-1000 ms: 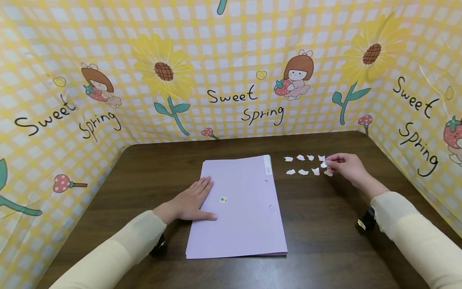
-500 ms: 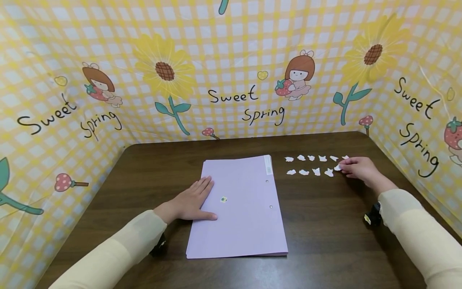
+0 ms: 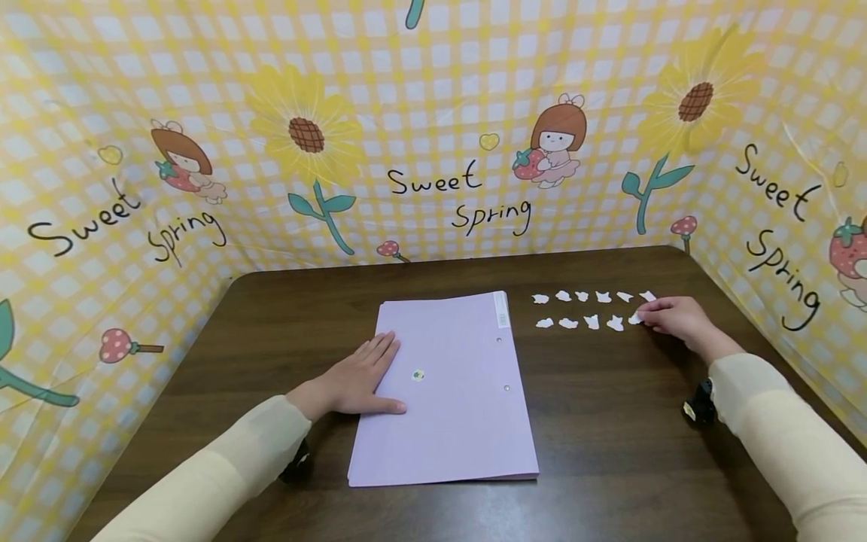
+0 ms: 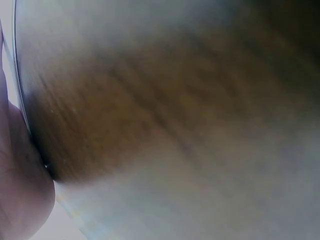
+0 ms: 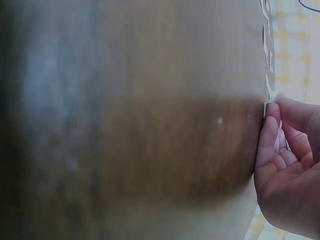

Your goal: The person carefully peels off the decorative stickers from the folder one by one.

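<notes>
In the head view a lilac paper folder [image 3: 467, 436] lies on the table, with a small round sticker [image 3: 418, 375] on it. My left hand [image 3: 355, 376] rests flat across its left edge, fingers and thumb straight. To the folder's right, torn white paper scraps [image 3: 591, 322] form two rows. My right hand [image 3: 680, 320] pinches one paper scrap [image 3: 635, 318] between thumb and fingers at the lower row's right end. That scrap is partly covered by the fingertips. In the right wrist view the right hand [image 5: 290, 175] has curled fingers close to the tabletop.
A dark brown wooden table [image 3: 271, 324] bears everything. Yellow checked cloth [image 3: 440, 98] with printed flowers and figures stands around its back and sides. A white label [image 3: 502, 310] and two metal rings sit along the folder's right side. The left wrist view is mostly blurred tabletop.
My right hand has moved to the right with a scrap, uncovering other scraps at the right of both rows. Over the last half second it barely moves. My left hand stays on the folder.
</notes>
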### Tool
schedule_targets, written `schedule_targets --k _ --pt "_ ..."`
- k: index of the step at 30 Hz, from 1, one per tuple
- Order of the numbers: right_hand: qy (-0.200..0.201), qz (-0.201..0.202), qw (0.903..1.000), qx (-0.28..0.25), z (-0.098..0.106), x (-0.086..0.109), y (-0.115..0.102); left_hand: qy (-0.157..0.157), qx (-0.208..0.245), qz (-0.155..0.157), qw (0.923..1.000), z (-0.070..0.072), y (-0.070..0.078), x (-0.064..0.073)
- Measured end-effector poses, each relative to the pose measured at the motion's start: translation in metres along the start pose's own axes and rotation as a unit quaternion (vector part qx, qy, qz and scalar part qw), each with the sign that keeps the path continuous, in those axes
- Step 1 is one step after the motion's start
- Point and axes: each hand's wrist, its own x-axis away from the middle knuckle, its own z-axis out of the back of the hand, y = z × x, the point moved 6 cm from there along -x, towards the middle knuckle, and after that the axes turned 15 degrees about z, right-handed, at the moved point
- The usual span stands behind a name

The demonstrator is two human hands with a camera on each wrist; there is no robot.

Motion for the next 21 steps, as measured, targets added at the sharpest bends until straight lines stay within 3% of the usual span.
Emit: schedule_targets --k 8,21 --pt "-0.01 0.014 0.9984 0.054 -0.0009 0.0008 -0.0008 0.002 0.005 0.001 1.0 -0.0002 0.0005 0.0003" --pt "-0.005 0.005 0.9993 0.037 -0.001 0.0012 -0.0008 0.006 0.003 -0.004 1.0 0.0003 0.0001 0.0015"
